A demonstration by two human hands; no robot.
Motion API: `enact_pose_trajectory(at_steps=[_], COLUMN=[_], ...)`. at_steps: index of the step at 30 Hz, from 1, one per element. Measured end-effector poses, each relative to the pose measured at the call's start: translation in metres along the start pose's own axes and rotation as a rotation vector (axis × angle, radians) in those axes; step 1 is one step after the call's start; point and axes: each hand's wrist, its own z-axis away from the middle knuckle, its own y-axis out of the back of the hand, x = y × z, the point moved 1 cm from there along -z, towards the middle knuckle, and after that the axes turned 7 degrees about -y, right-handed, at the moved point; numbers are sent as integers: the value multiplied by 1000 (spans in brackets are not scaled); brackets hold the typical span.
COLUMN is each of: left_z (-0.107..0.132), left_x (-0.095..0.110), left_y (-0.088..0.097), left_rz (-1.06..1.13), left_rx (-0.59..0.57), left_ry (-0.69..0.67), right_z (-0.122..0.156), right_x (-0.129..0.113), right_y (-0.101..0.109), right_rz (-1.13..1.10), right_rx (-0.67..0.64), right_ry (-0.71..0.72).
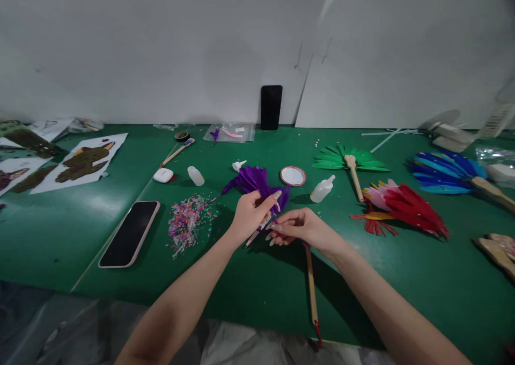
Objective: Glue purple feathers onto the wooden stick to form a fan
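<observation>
My left hand is closed on a purple feather fan, its thumb and fingers pressed on the lower feathers. Close beside it, my right hand has its fingertips pinched together below the feathers. Whatever small thing sits in that pinch is too small to name. A thin pale stick shows under the hands. Below my right hand, a wooden handle with a red cord reaches the table's front edge; its upper end is hidden. Just beyond the hands are a white-filled round lid and a white squeeze bottle.
Left lie a pile of colourful flakes, a phone, a small bottle and a white case. Green, red and blue feather fans lie right. Another phone leans on the back wall.
</observation>
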Motion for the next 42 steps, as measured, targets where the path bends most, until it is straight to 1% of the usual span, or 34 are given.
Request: enact_pose_trajectory(at_steps=[11, 18, 21, 25, 30, 32, 42], left_z=[0, 2, 1, 0, 0, 0, -1], left_x=[-1, 1, -1, -2, -4, -5, -4], left_y=[0, -1, 0, 2, 1, 1, 0], left_rz=[-18, -33, -41, -42, -83, -96, -52], left_rx=[-12, 4, 28, 52, 38, 42, 40], left_ry=[-2, -29, -46, -57, -77, -86, -60], right_z=[0, -1, -1, -1, -2, -2, 0], right_x=[1, 0, 0, 1, 2, 3, 0], right_y=[2, 3, 2, 1, -1, -1, -2], right_rz=[16, -5, -40, -41, 19, 24, 11], right_rx=[-9, -23, -18, 11, 97, 107, 59], right_ry=[49, 40, 33, 30, 35, 52, 82])
